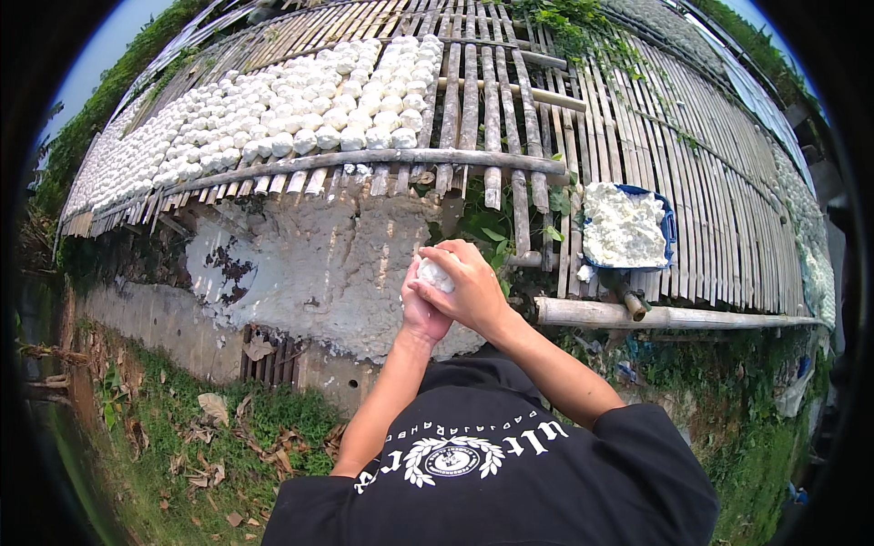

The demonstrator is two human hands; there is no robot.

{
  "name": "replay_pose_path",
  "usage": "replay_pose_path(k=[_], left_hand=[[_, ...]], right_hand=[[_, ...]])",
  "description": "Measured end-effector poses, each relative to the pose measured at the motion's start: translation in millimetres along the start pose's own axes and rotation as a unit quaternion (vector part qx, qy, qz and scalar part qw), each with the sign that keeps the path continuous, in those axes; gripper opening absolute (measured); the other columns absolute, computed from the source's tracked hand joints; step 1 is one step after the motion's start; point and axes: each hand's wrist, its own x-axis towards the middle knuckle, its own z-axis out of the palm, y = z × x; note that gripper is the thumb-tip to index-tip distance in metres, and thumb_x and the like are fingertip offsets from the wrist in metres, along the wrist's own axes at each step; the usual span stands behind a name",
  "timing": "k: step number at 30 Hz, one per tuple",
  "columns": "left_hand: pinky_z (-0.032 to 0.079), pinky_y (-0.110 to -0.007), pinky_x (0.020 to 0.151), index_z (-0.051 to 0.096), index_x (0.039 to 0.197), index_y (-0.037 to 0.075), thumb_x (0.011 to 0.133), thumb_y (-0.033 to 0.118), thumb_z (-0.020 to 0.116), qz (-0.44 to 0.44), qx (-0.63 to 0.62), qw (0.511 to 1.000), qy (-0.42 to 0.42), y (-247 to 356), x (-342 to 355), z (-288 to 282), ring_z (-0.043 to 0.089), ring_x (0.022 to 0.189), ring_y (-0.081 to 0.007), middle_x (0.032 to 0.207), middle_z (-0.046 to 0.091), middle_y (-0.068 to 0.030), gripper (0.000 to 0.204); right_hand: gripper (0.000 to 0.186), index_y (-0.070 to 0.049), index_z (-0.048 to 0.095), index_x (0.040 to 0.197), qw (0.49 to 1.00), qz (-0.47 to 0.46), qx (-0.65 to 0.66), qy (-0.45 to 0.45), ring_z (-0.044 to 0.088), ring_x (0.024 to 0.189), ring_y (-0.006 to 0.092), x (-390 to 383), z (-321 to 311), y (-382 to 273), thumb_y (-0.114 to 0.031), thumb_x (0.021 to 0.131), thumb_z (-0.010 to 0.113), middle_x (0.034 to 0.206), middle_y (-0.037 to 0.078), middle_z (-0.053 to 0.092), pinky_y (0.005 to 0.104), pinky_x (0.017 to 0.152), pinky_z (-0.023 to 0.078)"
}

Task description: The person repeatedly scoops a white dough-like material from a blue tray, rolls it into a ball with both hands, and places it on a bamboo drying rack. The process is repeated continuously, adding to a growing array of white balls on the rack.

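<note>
A lump of white, doughy paste point(435, 274) is cupped between my two hands, in front of my body. My left hand point(421, 309) lies beneath and beside it, fingers curled around. Over the top and right side of the lump wraps my right hand point(473, 287). Part of the lump shows between the fingers; the rest is hidden by the palms. To the right, a blue tub point(672, 223) heaped with the same white paste point(623, 226) rests on bamboo slats. Many rounded white lumps point(309, 118) sit in rows on the rack at the far left.
A slatted bamboo rack point(683, 164) spreads ahead, with a thick bamboo pole point(583, 313) along its near right edge and another pole point(364, 157) below the rows. Whitish residue coats the ground point(346, 264) under the rack. Grass and dry leaves point(214, 409) lie at the lower left.
</note>
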Motion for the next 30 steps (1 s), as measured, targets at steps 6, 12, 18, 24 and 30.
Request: replay_pose_path(k=[6, 12, 18, 24, 30], left_hand=[[0.046, -0.052, 0.121, 0.053, 0.153, 0.008, 0.113, 0.06, 0.028, -0.059, 0.05, 0.984, 0.158, 10.5, 0.0, -15.3, 0.056, 0.143, -0.0362, 0.155, 0.058, -0.0173, 0.071], [0.048, -0.052, 0.118, 0.056, 0.149, 0.008, 0.111, 0.066, 0.029, 0.005, 0.046, 0.987, 0.156, 6.5, 4.6, -13.5, 0.061, 0.138, -0.0345, 0.149, 0.062, -0.0172, 0.075], [0.043, -0.056, 0.121, 0.051, 0.154, 0.007, 0.112, 0.065, 0.026, -0.068, 0.023, 0.994, 0.08, 9.2, 1.4, 2.2, 0.053, 0.144, -0.0395, 0.156, 0.054, -0.0218, 0.075], [0.038, -0.059, 0.124, 0.046, 0.159, 0.007, 0.112, 0.063, 0.023, -0.082, 0.017, 0.995, 0.056, 7.6, 4.3, 12.3, 0.044, 0.15, -0.0444, 0.162, 0.046, -0.0264, 0.076], [0.033, -0.063, 0.128, 0.041, 0.164, 0.007, 0.113, 0.061, 0.02, -0.002, 0.072, 0.995, 0.062, 5.6, 5.6, 20.7, 0.036, 0.156, -0.0494, 0.168, 0.038, -0.0309, 0.077]], right_hand=[[0.065, -0.011, 0.069, 0.14, 0.985, -0.131, -0.01, -0.112, 0.062, 0.124, 0.0331, -2.3, 3.5, 1.5, -0.039, 0.084, 0.083, 0.131, 0.014, 0.067, 0.0498, 0.1, 0.053], [0.062, -0.008, 0.069, 0.135, 0.997, -0.024, 0.037, -0.063, 0.061, 0.125, 0.0397, -2.0, 6.8, 0.9, -0.038, 0.084, 0.086, 0.137, 0.021, 0.062, 0.0486, 0.103, 0.053], [0.042, -0.005, 0.073, 0.121, 0.982, -0.186, -0.012, 0.0, 0.07, 0.107, 0.0355, 0.8, 2.9, -1.7, -0.016, 0.081, 0.085, 0.118, 0.015, 0.072, 0.0452, 0.093, 0.058], [0.048, -0.007, 0.071, 0.129, 0.981, -0.151, 0.055, -0.109, 0.068, 0.111, 0.0362, 6.2, -3.0, -6.6, -0.019, 0.084, 0.084, 0.12, 0.016, 0.07, 0.047, 0.098, 0.054], [0.052, -0.007, 0.071, 0.133, 0.997, -0.055, 0.021, -0.048, 0.069, 0.114, 0.0358, 8.9, -1.2, -3.4, -0.019, 0.084, 0.085, 0.123, 0.014, 0.07, 0.0431, 0.095, 0.057]])
